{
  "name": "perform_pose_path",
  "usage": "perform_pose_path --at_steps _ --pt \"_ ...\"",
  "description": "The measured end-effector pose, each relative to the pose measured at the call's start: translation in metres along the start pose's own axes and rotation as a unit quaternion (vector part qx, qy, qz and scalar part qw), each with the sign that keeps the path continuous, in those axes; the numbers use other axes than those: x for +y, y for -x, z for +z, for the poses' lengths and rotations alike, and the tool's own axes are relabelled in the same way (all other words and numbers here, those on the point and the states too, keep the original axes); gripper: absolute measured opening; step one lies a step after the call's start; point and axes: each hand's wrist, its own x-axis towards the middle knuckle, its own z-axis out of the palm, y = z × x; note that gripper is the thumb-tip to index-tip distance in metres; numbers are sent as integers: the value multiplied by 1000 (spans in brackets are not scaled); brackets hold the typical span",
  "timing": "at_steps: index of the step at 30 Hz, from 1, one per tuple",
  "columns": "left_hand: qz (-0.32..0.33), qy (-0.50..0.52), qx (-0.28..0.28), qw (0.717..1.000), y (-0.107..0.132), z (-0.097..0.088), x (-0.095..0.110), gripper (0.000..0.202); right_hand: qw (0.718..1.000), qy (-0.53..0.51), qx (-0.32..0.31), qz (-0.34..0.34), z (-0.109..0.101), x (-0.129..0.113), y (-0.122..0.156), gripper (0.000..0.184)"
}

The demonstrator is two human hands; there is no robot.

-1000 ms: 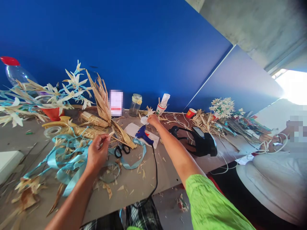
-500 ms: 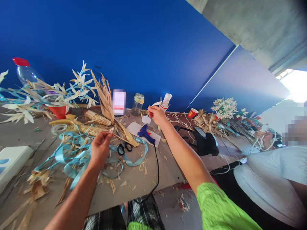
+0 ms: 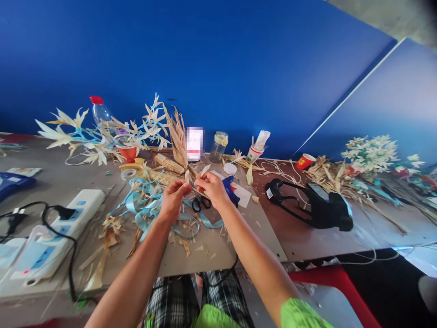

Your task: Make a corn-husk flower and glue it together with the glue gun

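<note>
Near the center of the frame, two bare hands close together: a left hand [image 3: 173, 197] with its grip pinched closed on one pale husk piece [image 3: 186, 176], a right hand [image 3: 213, 187] with its grip pinched closed on a second husk piece [image 3: 205, 170]. Both pieces tip up, the second leaning right, with a narrow gap between.

Just below the hands, one pair of black scissors [image 3: 196, 205]. Right of center, one blue glue gun [image 3: 231, 189], partly hidden by the right hand, and one white sheet [image 3: 244, 197]. Left of center, light-blue ribbon [image 3: 139, 219], too tangled for a count.

Along the back of the desk [image 3: 218, 255], one jar [image 3: 217, 151], one white cup [image 3: 253, 155] and, farther right, one red cup [image 3: 305, 161]. Lower left, one white power strip [image 3: 77, 216]. Upper left, one red-capped bottle [image 3: 100, 113]. Middle right, one black headset [image 3: 321, 214].
</note>
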Motion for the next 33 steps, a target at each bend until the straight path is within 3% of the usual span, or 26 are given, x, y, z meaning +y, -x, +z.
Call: perform_pose_path --at_steps 3,13,27,33 --pt "-18 -11 0 1000 0 0 -1 34 999 48 -11 -23 0 4 -3 18" --pt "-35 -42 -1 998 -3 -3 -8 33 994 71 -57 -55 -1 18 1 20" --pt "-81 -8 -13 997 0 0 -3 33 970 205 -38 -123 -7 21 1 13" --pt "-68 -38 -14 997 2 2 -2 34 949 263 -20 -171 -7 22 7 10"
